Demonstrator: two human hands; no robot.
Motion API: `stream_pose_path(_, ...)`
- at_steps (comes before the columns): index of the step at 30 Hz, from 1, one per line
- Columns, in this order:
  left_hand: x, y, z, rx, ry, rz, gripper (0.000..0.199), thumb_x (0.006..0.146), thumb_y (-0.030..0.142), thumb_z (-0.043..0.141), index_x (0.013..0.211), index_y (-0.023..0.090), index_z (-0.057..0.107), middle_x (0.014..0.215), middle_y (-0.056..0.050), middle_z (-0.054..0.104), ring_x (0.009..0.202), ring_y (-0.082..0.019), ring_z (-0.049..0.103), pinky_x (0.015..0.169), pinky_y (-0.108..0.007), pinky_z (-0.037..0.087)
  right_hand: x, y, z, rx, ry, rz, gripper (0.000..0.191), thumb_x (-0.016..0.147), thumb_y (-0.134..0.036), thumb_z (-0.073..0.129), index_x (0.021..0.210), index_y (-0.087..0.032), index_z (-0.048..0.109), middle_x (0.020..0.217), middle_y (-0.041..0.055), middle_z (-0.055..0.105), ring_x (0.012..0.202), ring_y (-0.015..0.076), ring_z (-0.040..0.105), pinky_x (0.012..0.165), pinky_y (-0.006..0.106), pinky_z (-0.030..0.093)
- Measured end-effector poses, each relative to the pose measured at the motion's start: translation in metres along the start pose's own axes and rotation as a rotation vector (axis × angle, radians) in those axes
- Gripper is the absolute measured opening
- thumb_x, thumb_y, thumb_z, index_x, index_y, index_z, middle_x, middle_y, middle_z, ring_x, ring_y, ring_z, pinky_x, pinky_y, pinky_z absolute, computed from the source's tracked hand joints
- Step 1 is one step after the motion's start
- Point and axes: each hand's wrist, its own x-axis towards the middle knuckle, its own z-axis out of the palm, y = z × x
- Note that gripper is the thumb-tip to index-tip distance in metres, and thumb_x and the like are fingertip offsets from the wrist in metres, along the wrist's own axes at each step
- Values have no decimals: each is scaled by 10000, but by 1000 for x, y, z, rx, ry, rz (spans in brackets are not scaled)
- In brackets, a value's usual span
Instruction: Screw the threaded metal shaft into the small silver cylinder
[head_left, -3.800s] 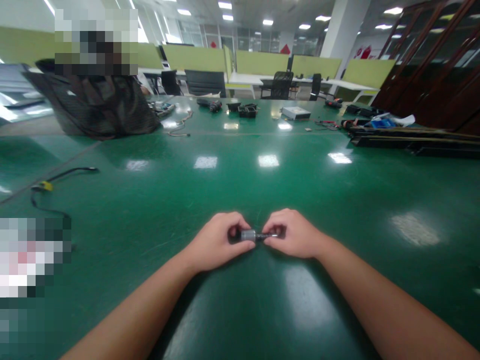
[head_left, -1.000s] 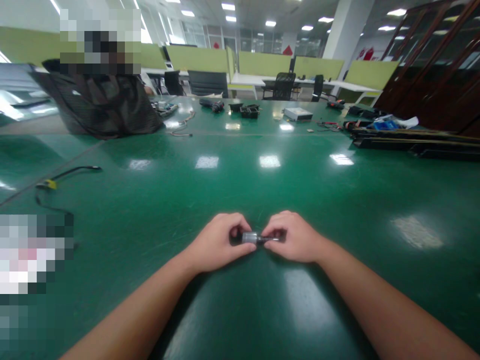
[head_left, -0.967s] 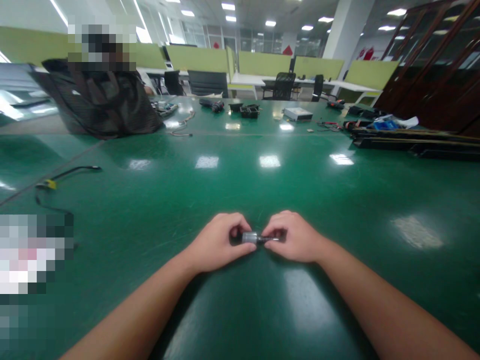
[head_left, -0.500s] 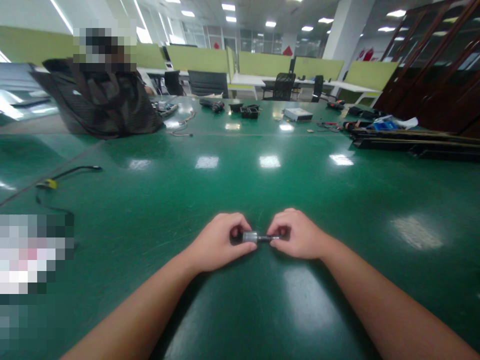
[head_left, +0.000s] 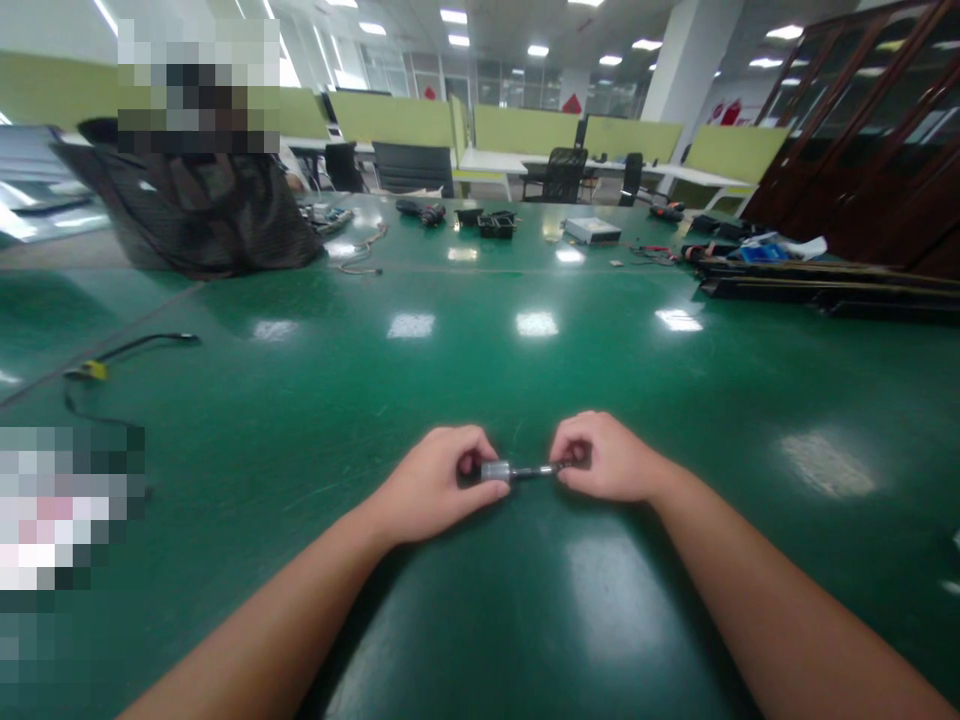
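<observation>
The left hand, just left of the lower middle of the frame, grips a grey cylinder between thumb and curled fingers. The right hand, a little right of it, pinches the far end of a thin shaft that runs out of the cylinder, with a bare stretch between the two grips. Whether cylinder and shaft are one piece or two, I cannot tell.

The likeliest trouble, I judge, is a slip: the right hand seems to have only a fingertip hold on something slim and smooth-looking, so uneven pressure could let that end drop. If the hands fell out of line, the shaft might be pushed sideways and bind. A dropped round part could roll on the glossy green tabletop.

The left forearm slants up from the lower left and the right forearm from the lower right, bringing the hands to face each other at much the same height, fingers curled inward.

Farther out, a black cord lies at the left edge, well apart from the hands, and a dark bag stands at upper left.
</observation>
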Motion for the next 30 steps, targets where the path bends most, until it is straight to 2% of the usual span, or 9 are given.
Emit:
stream_pose_path(9,0,1,-2,0,-1,11,266,834,456,700,892,199,668,791,-3,641,736,-177,575,699,-294,411,0,-1,1,1,-1,-1,115,660,-84,674,727,-163,724,659,-9,641,608,116,554,602,230,427)
stream_pose_path(13,1,2,-1,2,13,10,253,811,436,725,886,202,667,781,4,639,730,-177,578,693,-293,406,3,-9,12,43,16,-13,103,733,-146,723,828,-167,759,711,6,685,625,122,584,624,244,438)
stream_pose_path(17,2,4,1,21,25,19,250,730,354,793,897,209,676,767,17,635,721,-176,581,683,-289,398,7,-18,26,-16,59,-62,134,753,-199,787,887,-209,782,796,5,736,697,133,622,749,281,441)
stream_pose_path(20,2,5,1,33,26,41,314,689,347,830,935,213,688,788,16,648,736,-178,589,703,-293,404,8,-20,29,-9,53,-51,148,757,-197,802,903,-209,782,799,-2,741,701,127,628,743,270,433)
stream_pose_path(23,2,5,1,5,23,62,298,783,429,770,977,215,698,829,4,668,756,-175,597,732,-299,414,7,-19,27,0,48,-39,156,769,-200,802,923,-199,781,794,-1,739,703,127,632,731,263,433)
stream_pose_path(26,2,4,0,-22,18,72,239,885,435,669,968,213,704,820,-1,672,736,-160,593,720,-290,416,6,-19,26,-11,48,-50,143,780,-211,798,921,-198,779,807,3,743,725,133,640,754,273,432)
stream_pose_path(30,3,4,-1,-24,11,60,237,853,424,702,948,207,706,810,-1,673,731,-161,597,704,-283,419,6,-20,27,-21,54,-64,123,783,-218,794,904,-202,776,799,3,740,723,133,639,762,281,423)
